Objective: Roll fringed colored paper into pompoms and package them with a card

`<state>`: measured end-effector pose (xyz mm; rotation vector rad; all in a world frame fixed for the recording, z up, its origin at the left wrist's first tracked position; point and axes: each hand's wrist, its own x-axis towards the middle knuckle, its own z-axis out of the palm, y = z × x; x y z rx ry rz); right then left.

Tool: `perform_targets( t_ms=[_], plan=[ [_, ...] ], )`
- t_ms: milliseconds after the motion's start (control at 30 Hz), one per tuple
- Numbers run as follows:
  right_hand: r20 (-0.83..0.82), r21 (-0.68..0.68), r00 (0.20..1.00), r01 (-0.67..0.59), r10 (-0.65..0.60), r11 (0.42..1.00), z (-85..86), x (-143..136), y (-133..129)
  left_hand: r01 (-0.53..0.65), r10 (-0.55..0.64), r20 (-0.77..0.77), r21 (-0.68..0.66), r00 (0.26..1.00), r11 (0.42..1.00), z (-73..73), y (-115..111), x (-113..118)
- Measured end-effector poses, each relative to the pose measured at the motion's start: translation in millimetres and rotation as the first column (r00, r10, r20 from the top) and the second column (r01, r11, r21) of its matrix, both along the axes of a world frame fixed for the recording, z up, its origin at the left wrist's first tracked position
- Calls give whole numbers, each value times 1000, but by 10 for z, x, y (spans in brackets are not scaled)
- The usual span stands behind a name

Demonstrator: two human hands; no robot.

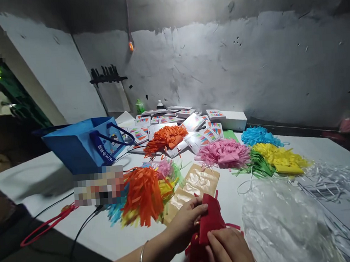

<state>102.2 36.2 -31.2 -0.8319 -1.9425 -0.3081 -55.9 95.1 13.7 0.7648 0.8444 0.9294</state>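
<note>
A red fringed paper tassel piece (210, 220), with a flat folded band and loose strips, is between my two hands at the table's front edge. My left hand (184, 223) pinches its left side, thumb and fingers near the upper end. My right hand (231, 248) has its fingers closed on the lower right part. More red material hangs below, partly hidden by the hands. Just behind lies a brown paper packet (200, 179) with a shiny clear front. An orange tassel bunch (145, 197) spreads out to the left, over blue and yellow strips.
Pink (224, 153), yellow (280, 157) and blue tassel bunches (259, 136) lie at the right, beyond a clear plastic bag (286, 219). A blue gift bag (77, 144) stands left. Printed cards (168, 117) are heaped at the back. Dark cables (84, 221) cross the left edge.
</note>
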Motion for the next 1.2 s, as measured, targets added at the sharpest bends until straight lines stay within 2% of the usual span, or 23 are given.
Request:
perform_targets(
  t_ms=[133,233,300,333,367,433,467,500,533,600,667,733,767,833,967,1000,1033,1067,1100,1167,1200],
  plan=[
    [-3,-89,993,115,-116,989,-42,-86,-177,-40,39,-10,-95,999,995,-191,-113,21],
    [-95,-144,992,63,-77,988,-114,-65,-243,-46,37,-72,-122,997,991,-253,-192,-5],
    [-233,-220,971,8,-60,976,-140,-4,-217,-76,77,-189,10,979,997,-264,-263,-52],
    [-315,-284,946,-22,-72,959,-138,32,-190,-111,148,-286,141,947,984,-262,-306,-83],
    [-391,-361,916,-60,-93,931,-128,66,-159,-131,244,-387,295,889,946,-258,-353,-113],
    [-495,-521,860,-179,-125,834,-88,114,-100,-60,396,-522,546,756,835,-252,-448,-153],
    [-534,-587,835,-253,-133,769,-65,121,-77,19,404,-556,604,726,797,-252,-491,-156],
    [-577,-637,804,-334,-142,695,-43,115,-60,96,368,-576,620,730,779,-256,-527,-144],
    [-631,-666,758,-420,-165,617,-24,98,-46,153,311,-578,616,754,773,-265,-553,-120],
    [-750,-651,606,-603,-266,461,3,47,-28,186,222,-537,602,814,776,-294,-572,-52],
    [-816,-552,425,-774,-393,310,22,4,-11,157,184,-480,586,858,795,-333,-558,9],
    [-823,-436,313,-883,-474,175,42,-4,11,139,150,-440,558,886,818,-372,-534,39],
    [-817,-400,290,-907,-499,128,53,5,22,136,133,-428,543,894,829,-387,-525,41],
    [-807,-383,282,-918,-518,97,70,34,40,128,119,-413,521,903,844,-405,-515,31],
    [-833,-430,337,-893,-438,130,49,79,44,90,117,-362,507,925,857,-409,-516,6],
    [-834,-471,382,-869,-397,153,34,88,39,80,115,-344,503,932,861,-410,-515,5],
    [-822,-536,451,-818,-348,206,19,100,30,74,107,-327,495,939,866,-413,-513,5],
    [-787,-615,545,-730,-288,298,6,116,19,68,97,-308,485,946,872,-417,-511,6],
    [-730,-667,650,-611,-211,426,-2,135,6,62,87,-289,472,953,880,-421,-508,8],
    [-534,-619,844,-355,-45,701,-2,176,-25,45,80,-254,449,964,892,-429,-506,11],
    [-415,-542,910,-263,19,798,6,191,-40,34,84,-243,446,966,895,-431,-508,13]
  ],
)
